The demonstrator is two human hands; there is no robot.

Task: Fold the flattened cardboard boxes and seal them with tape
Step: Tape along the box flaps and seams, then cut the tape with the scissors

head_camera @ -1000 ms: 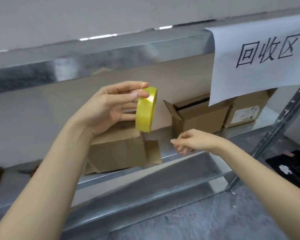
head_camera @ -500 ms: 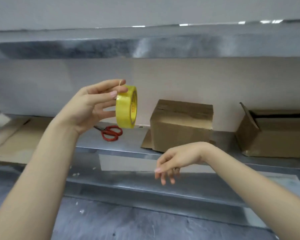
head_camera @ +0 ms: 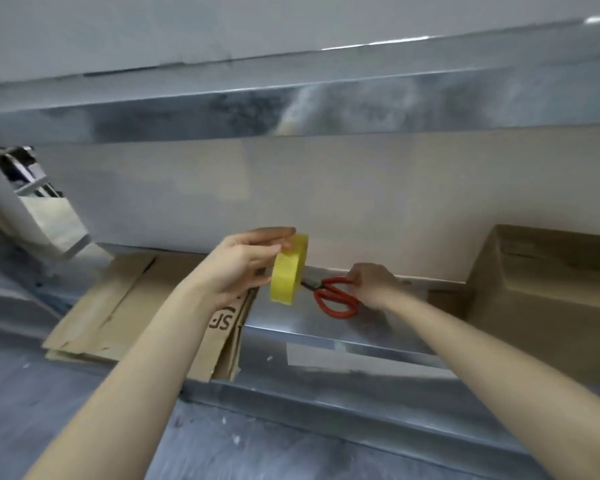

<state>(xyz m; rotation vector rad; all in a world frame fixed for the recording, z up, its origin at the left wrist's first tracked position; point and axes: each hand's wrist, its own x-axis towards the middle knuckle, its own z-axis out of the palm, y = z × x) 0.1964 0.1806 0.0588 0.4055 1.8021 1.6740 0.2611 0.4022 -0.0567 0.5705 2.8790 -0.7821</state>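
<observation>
My left hand holds a yellow roll of tape upright above the metal shelf. Just right of the roll lie red-handled scissors on the shelf, and my right hand rests on their handles with its fingers curled over them. A stack of flattened cardboard boxes lies on the shelf at the left, partly under my left forearm. A folded cardboard box stands on the shelf at the far right.
An upper metal shelf beam runs across the top of the view. A pale wall panel backs the shelf. A lower metal ledge juts out in front, above a grey floor. A shelf post and paper show at the far left.
The view has swung left, bringing the flattened boxes into sight. My right hand has moved from hanging in the air onto the scissors' handles. My left hand keeps the tape roll.
</observation>
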